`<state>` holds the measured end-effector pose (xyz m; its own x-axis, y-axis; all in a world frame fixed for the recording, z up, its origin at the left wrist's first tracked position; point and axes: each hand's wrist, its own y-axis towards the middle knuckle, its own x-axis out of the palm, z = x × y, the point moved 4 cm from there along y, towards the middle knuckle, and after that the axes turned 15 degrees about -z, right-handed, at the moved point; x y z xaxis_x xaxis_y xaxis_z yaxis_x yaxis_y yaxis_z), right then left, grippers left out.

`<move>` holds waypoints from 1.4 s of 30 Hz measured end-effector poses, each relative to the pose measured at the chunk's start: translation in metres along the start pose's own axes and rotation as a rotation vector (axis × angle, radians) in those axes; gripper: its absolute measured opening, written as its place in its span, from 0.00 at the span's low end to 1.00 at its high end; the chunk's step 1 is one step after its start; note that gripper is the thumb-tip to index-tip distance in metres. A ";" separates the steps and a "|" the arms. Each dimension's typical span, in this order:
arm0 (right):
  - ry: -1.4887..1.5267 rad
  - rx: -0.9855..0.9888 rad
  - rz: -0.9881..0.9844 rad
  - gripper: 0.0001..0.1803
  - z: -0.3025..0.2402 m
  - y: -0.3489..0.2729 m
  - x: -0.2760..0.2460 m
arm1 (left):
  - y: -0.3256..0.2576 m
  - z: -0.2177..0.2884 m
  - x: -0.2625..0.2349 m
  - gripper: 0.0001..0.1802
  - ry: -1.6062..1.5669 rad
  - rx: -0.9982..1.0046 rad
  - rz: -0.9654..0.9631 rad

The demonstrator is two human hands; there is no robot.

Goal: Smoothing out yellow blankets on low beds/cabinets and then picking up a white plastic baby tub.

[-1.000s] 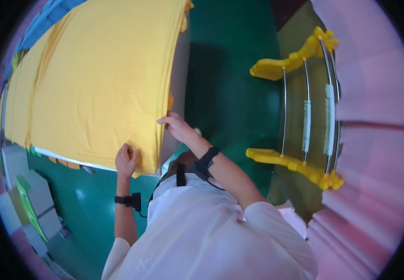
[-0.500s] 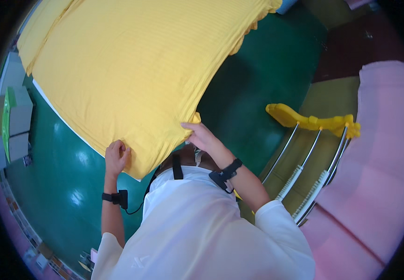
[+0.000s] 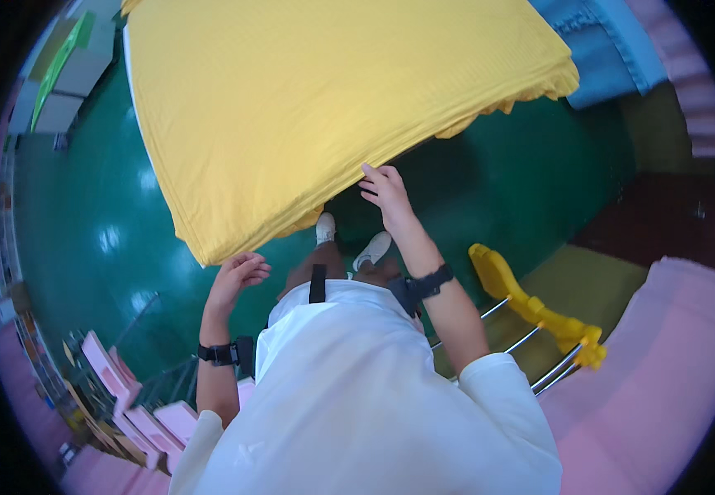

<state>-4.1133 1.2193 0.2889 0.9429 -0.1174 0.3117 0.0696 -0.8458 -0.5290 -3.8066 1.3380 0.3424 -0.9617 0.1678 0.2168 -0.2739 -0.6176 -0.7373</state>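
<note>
Yellow cloth (image 3: 332, 99) lay flat

It filled the far middle; the left hand (image 3: 242, 275) was half open, fingers bent, by the cloth's near left corner; the right hand (image 3: 389, 194) was at the near edge, fingers a bit apart, but I could not tell if it pinched; a yellow rack (image 3: 530, 307) stood near, on the right.

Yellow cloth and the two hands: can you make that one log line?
yellow cloth: spread out | left hand: loosely curled, near corner | right hand: at edge, touch unclear | white shoes: on green floor
</note>
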 end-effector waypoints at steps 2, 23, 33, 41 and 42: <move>0.148 0.192 -0.286 0.15 -0.008 0.019 0.013 | -0.002 -0.023 -0.004 0.11 -0.114 0.048 0.028; 0.295 0.354 -0.511 0.29 -0.013 0.005 -0.006 | 0.041 -0.100 -0.036 0.06 -1.238 0.704 0.244; 0.525 0.375 -0.544 0.30 0.010 0.032 -0.059 | 0.045 -0.100 -0.041 0.06 -1.254 0.610 0.193; 0.578 0.244 -0.364 0.19 -0.039 0.061 -0.066 | 0.047 -0.127 -0.038 0.09 -1.364 0.632 0.242; 0.579 0.233 -0.363 0.19 -0.043 0.067 -0.066 | 0.048 -0.130 -0.037 0.09 -1.360 0.633 0.232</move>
<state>-4.1851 1.1484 0.2670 0.5279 -0.1620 0.8337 0.4741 -0.7582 -0.4476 -3.7858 1.4024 0.2157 -0.1443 -0.5728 0.8069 0.2670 -0.8077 -0.5257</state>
